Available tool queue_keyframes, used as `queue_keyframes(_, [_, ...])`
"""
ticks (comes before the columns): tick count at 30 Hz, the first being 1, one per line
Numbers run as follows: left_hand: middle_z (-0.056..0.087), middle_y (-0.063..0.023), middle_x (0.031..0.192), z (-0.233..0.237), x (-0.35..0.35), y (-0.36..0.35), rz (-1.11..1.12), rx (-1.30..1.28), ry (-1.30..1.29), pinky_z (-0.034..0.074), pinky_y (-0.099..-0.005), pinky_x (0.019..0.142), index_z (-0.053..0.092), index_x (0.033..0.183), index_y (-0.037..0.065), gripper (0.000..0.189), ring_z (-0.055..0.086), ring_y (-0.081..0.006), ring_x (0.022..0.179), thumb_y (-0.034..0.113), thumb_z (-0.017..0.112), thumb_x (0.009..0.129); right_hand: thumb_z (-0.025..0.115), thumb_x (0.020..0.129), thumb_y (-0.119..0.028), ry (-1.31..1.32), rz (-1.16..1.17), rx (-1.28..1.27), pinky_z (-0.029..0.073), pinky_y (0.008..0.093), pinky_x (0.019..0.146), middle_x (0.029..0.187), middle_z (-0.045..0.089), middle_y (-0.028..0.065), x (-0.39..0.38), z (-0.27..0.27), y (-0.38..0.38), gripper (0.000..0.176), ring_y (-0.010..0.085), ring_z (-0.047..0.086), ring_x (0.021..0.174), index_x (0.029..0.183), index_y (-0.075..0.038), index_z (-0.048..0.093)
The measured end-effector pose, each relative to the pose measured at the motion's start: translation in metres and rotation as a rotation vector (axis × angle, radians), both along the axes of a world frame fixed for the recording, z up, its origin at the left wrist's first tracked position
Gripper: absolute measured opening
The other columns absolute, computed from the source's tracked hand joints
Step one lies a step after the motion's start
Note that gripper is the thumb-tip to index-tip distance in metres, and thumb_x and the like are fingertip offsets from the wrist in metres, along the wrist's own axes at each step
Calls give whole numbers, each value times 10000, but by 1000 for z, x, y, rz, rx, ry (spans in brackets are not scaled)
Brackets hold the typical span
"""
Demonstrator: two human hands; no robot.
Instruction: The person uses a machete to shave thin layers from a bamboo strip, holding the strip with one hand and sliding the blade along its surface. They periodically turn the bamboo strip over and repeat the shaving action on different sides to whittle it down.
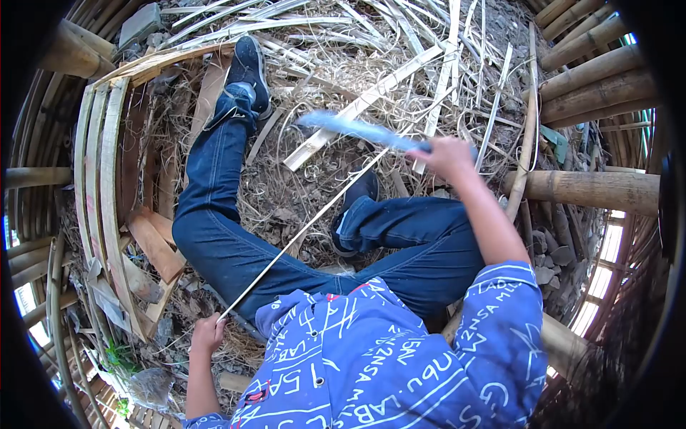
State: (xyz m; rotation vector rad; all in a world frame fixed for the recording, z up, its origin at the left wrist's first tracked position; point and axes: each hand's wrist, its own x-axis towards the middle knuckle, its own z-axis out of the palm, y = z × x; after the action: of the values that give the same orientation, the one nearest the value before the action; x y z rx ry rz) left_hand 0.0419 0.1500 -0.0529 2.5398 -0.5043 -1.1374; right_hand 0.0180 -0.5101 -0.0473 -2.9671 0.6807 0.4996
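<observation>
My left hand (208, 334) is closed around the near end of a long, thin bamboo strip (304, 229). The strip runs diagonally up across my legs toward the far right. My right hand (449, 159) grips the handle of a machete (350, 127), whose blade points left and is smeared by motion. In this view the blade passes over a wide split bamboo slat (371, 100) and lies just above the strip. Both hands are well apart, the left by my hip and the right out past my bent knee.
My outstretched leg (212, 171) and folded leg (407, 218) lie on ground littered with shavings. Loose bamboo slats (454, 53) pile up at the far side. A wooden slatted frame (107, 171) stands at left; bamboo poles (593, 191) jut in from the right.
</observation>
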Motion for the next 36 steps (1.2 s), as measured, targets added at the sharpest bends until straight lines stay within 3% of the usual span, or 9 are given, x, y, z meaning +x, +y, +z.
queue_keyframes(3, [592,-242,682,-2,5,-10,-43,-22,-31,458,-525,606,580,790,35,212,591,-454,678,216,552,898,492,798,-772,106,-246,-177,545,436,687,817,702,191,-6,-3,-44,777,305,707,786,872,-36,730])
queue_keyframes(7, [601,-235,685,-12,11,-12,-74,-88,-1,466,-522,607,593,797,37,205,602,-444,678,213,550,893,496,811,-759,0,-182,-222,545,438,668,780,695,181,-5,-7,-37,766,320,702,750,845,-28,723])
queue_keyframes(17, [588,-251,697,-17,8,-2,-36,-77,4,446,-530,608,563,794,24,186,588,-461,698,191,576,874,513,806,-737,-1,-317,98,516,457,802,767,685,225,-8,-1,-51,766,385,681,814,771,-1,720])
queue_keyframes(29, [584,-249,691,-14,7,-5,-45,-93,-22,440,-528,598,559,788,22,168,585,-461,693,171,585,862,583,817,-675,-91,-447,351,462,422,612,614,598,187,-15,-33,-77,775,268,595,598,624,75,611])
queue_keyframes(31, [584,-249,691,-13,7,-6,-50,-104,-23,440,-527,597,560,788,23,166,585,-461,694,169,584,862,546,873,-633,-26,-498,399,460,396,610,543,549,135,-13,-24,-72,705,231,577,562,786,50,699])
queue_keyframes(32, [584,-248,690,-12,8,-8,-52,-102,-25,441,-529,598,562,788,23,166,585,-460,694,170,585,862,547,873,-631,-46,-467,384,457,398,602,531,539,129,-14,-25,-73,708,228,575,558,774,55,695])
queue_keyframes(33, [584,-247,689,-11,8,-9,-51,-101,-28,443,-530,600,563,787,24,167,585,-460,693,171,585,863,547,873,-631,-47,-467,382,457,398,602,531,539,129,-15,-26,-74,708,228,575,558,774,55,695])
queue_keyframes(35, [589,-244,691,-14,8,-6,-55,-86,-31,448,-531,604,568,791,30,168,588,-457,694,180,582,865,584,823,-666,-62,-470,381,450,413,595,595,581,155,-15,-29,-76,748,240,567,574,595,46,603])
queue_keyframes(36, [594,-240,693,-15,8,-5,-61,-70,-33,453,-532,609,572,794,36,170,591,-455,695,189,579,868,567,818,-693,10,-428,311,484,416,619,633,626,168,-9,-7,-62,729,271,625,607,652,11,655])
